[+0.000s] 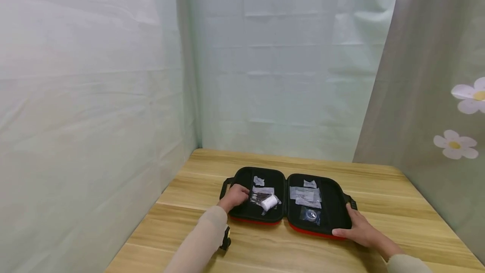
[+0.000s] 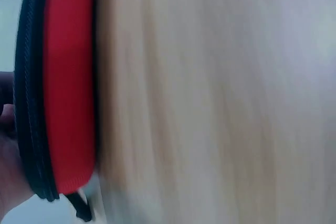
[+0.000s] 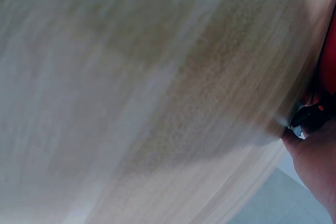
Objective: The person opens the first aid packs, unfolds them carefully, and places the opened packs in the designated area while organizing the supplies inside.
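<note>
An unfolded black-lined case [image 1: 331, 213] with a red outer shell lies flat on the table. My left hand [image 1: 235, 196] reaches over the rim of its left half, fingers inside; whether they pinch anything is hidden. In the left wrist view, part of that hand [image 2: 11, 169] shows behind the red side [image 2: 71, 82] and zipper. My right hand [image 1: 360, 226] holds the right half's front outer corner, thumb along the front rim and fingers near the handle [image 1: 350, 201]. A white roll [image 1: 269, 202] in clear wrap and several small packets [image 1: 307, 195] lie in the halves.
The wooden table [image 1: 265, 247] extends around the case. Pale curtains [image 1: 288, 75] hang behind and at both sides. A small black object [image 1: 225, 239] shows beside the left sleeve [image 1: 202, 239].
</note>
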Demonstrator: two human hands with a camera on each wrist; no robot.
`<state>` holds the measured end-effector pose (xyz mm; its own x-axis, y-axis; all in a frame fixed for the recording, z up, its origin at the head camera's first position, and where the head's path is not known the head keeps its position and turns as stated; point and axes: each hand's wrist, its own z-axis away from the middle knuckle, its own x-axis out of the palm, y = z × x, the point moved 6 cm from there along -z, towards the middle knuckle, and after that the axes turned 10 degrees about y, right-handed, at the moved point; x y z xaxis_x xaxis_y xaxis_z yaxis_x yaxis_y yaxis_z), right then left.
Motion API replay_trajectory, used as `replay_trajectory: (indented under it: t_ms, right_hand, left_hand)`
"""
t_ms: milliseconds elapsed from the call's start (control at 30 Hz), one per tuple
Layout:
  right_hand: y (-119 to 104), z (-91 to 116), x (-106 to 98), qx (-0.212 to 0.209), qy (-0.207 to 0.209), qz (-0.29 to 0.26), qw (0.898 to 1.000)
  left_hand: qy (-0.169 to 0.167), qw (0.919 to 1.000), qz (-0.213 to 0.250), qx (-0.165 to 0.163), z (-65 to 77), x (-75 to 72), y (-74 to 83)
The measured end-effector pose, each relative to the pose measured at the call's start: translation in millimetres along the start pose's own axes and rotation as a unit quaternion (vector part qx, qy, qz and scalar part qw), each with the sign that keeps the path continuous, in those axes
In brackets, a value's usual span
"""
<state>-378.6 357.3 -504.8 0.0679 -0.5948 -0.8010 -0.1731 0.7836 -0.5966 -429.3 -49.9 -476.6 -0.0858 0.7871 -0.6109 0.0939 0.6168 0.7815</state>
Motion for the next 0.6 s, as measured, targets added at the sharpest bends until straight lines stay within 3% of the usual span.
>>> replay_trajectory:
  t_ms: [100, 167, 267, 400, 600]
  right_hand:
    - [-1, 0, -1, 0.0, 0.0, -0.004, 1.0]
    - [-2, 2, -1, -0.001, -0.001, -0.006, 1.0]
    - [-4, 4, -2, 0.002, -0.002, -0.013, 1.0]
    - [-4, 2, -1, -0.003, 0.001, -0.015, 1.0]
    - [-1, 1, 0, -0.009, 0.002, -0.013, 1.0]
  left_hand:
    - [-0.004, 0.9982, 0.051, -0.032, -0.7, 5.7, -1.5]
    - [0.0, 0.9972, 0.058, -0.046, -0.3, 7.2, -1.6]
    - [0.018, 0.9981, 0.025, -0.054, 0.0, 3.7, -2.4]
    - [0.037, 0.9982, -0.018, -0.042, -1.4, -5.3, -4.3]
    - [0.06, 0.9975, -0.035, -0.015, -2.4, -15.8, -0.6]
